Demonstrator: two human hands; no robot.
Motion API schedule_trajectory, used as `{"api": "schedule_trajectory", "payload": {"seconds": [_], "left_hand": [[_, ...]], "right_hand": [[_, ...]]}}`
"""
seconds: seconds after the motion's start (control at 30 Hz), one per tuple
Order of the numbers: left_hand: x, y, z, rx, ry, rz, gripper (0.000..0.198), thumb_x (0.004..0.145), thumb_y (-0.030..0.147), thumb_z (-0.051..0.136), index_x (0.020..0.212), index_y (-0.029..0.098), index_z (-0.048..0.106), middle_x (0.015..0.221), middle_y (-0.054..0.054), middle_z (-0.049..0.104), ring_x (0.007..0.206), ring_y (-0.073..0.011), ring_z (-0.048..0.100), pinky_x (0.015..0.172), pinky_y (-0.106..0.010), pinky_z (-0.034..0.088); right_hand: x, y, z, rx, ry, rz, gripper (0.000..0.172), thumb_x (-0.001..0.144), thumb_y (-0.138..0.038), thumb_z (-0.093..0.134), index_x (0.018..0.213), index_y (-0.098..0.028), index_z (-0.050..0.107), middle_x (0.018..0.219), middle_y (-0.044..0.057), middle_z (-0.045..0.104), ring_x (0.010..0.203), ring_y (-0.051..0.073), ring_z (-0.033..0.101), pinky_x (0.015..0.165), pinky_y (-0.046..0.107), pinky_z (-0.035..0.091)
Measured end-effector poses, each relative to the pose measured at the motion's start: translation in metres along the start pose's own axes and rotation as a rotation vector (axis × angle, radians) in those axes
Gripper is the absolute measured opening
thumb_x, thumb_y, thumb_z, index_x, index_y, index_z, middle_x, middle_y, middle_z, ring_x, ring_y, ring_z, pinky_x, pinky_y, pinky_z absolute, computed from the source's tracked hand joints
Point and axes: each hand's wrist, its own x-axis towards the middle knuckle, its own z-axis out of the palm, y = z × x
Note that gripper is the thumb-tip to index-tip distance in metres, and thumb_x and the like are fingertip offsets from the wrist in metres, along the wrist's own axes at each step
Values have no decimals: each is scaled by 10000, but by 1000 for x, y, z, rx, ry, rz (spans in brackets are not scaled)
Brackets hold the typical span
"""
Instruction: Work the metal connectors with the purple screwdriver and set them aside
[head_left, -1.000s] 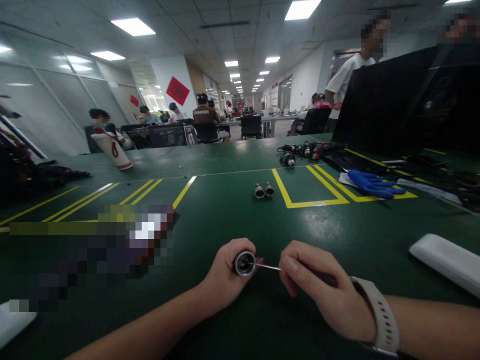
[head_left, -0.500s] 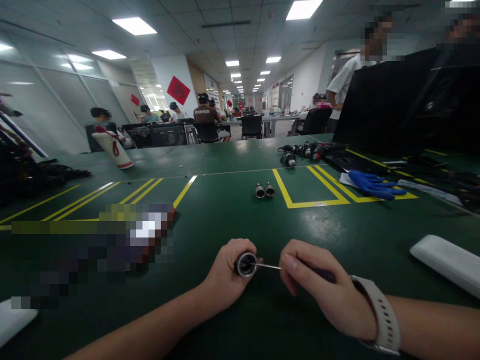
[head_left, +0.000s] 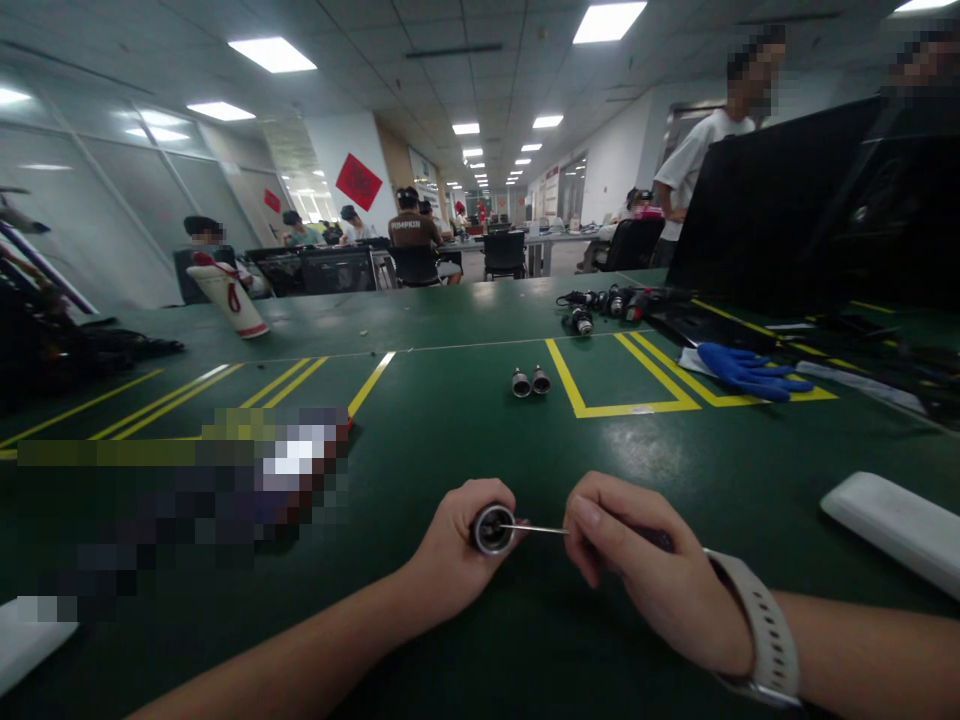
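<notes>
My left hand is closed round a small round metal part, its open end facing me, low over the green table. My right hand pinches a thin screwdriver whose slim shaft points left, with the tip at the part's rim. A pale watch strap sits on my right wrist. Two similar small metal parts lie side by side further back on the table.
A blue glove lies at the right beside yellow floor-style markings. A white flat object rests at the right edge. Dark tools and a black monitor stand behind. A white cup lies at the left. People sit and stand beyond.
Both hands have stayed almost still, shifting only slightly upward in view; the screwdriver tip remains at the metal part.
</notes>
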Motion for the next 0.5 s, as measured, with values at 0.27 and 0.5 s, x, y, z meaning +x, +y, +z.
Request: {"api": "schedule_trajectory", "payload": {"seconds": [0.27, 0.5], "left_hand": [[0, -1, 0, 116, -10, 48, 131, 735, 179, 564, 620, 183, 502, 597, 25, 525, 574, -121, 472, 552, -243, 363], [0, 1, -2, -20, -16, -7, 156, 735, 183, 566, 612, 183, 470, 585, 46, 471, 531, -98, 437, 534, -228, 358]], "right_hand": [[-1, -2, -1, -51, -52, -1, 356, 919, -329, 389, 615, -177, 495, 565, -23, 484, 533, 101, 450, 527, 240, 347], [-1, 5, 0, 36, -22, 14, 352, 917, -349, 404, 632, -174, 513, 572, -22, 496, 542, 102, 452, 532, 242, 344]]}}
